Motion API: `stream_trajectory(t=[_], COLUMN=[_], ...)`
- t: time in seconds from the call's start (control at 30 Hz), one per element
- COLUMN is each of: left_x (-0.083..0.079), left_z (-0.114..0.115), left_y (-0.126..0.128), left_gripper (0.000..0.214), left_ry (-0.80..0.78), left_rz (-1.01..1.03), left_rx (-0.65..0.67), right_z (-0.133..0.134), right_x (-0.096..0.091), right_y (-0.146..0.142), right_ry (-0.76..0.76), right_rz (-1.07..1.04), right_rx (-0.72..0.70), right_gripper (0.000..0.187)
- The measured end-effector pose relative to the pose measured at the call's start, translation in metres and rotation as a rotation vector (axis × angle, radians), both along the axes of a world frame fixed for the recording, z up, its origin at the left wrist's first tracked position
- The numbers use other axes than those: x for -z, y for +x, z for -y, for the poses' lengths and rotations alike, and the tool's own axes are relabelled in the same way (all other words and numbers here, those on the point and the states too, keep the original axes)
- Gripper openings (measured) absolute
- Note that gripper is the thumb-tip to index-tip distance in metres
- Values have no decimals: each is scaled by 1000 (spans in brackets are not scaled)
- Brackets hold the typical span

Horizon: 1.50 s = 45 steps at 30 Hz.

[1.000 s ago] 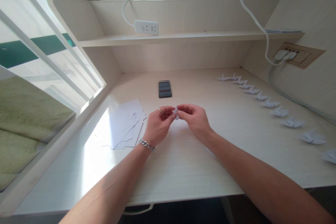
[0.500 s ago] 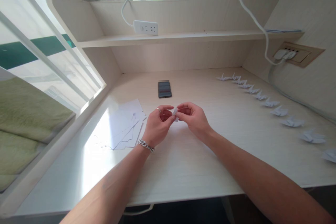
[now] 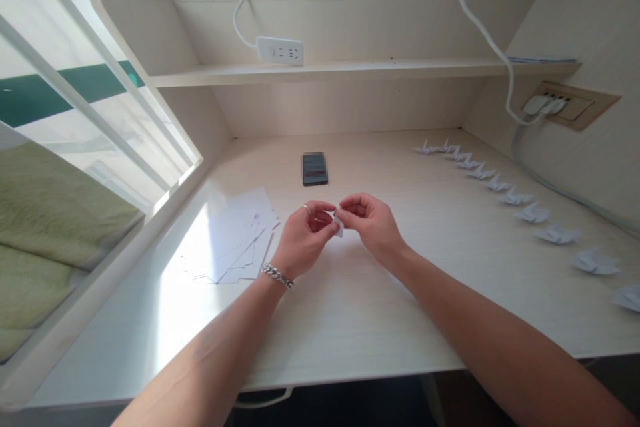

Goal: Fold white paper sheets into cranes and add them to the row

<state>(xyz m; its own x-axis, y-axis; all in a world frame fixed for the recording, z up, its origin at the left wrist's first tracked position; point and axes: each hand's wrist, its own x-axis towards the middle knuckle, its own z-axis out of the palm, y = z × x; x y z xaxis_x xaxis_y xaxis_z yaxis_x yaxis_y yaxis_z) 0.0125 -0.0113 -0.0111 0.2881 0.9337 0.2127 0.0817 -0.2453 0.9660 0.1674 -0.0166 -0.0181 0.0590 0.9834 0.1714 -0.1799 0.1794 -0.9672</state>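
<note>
Between my two hands, above the middle of the desk, is a small piece of folded white paper. My left hand, with a ring and a chain bracelet, pinches it between thumb and fingers. From the other side my right hand closes thumb and forefinger on its upper part. The fingers cover much of the paper, so its full shape is hidden. Left of my left hand lies a loose pile of white paper sheets. Folded paper cranes stand in a curved row on the right.
A dark, partly pixelated flat object lies beyond my hands on the desk. On the shelf rests a white power strip. A white cable runs to the wall socket at right. White rails border the left side.
The folded paper has turned slightly, and its lower end now points further right. Both hands keep hold with small finger shifts. The rest of the desk looks the same.
</note>
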Motion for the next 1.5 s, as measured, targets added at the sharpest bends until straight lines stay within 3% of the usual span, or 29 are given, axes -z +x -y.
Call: stream_trajectory(t=[0.17, 0.33, 0.43, 0.63, 0.77, 0.9, 1.07, 1.23, 1.5], left_x=[-1, -3, -4, -8, -8, -6, -5, -5, -4], left_z=[-1, -4, -4, -2, -3, -4, -4, -4, -4], left_y=[0, -1, 0, 1, -3, -4, -3, -1, -2], left_gripper=[32, 37, 36, 26, 26, 30, 31, 31, 31], left_ry=[-82, -119, -173, -153, -198, -316, -340, -331, -310], left_rz=[24, 157, 213, 101, 129, 234, 361, 334, 259], left_rx=[28, -111, -126, -106, -108, -63, -7, -5, -35], right_z=[0, 0, 1, 3, 5, 3, 2, 4, 1], right_x=[-1, 0, 1, 0, -1, -1, -1, -2, -2], right_y=[2, 2, 2, 2, 1, 1, 2, 3, 7], right_ry=[-15, -59, -31, 16, 22, 19, 45, 138, 75], right_rz=[15, 85, 104, 171, 145, 111, 116, 280, 321], right_rx=[-13, -112, -143, -134, -162, -137, -88, 38, 5], right_gripper=[30, 39, 35, 29, 27, 24, 24, 13, 17])
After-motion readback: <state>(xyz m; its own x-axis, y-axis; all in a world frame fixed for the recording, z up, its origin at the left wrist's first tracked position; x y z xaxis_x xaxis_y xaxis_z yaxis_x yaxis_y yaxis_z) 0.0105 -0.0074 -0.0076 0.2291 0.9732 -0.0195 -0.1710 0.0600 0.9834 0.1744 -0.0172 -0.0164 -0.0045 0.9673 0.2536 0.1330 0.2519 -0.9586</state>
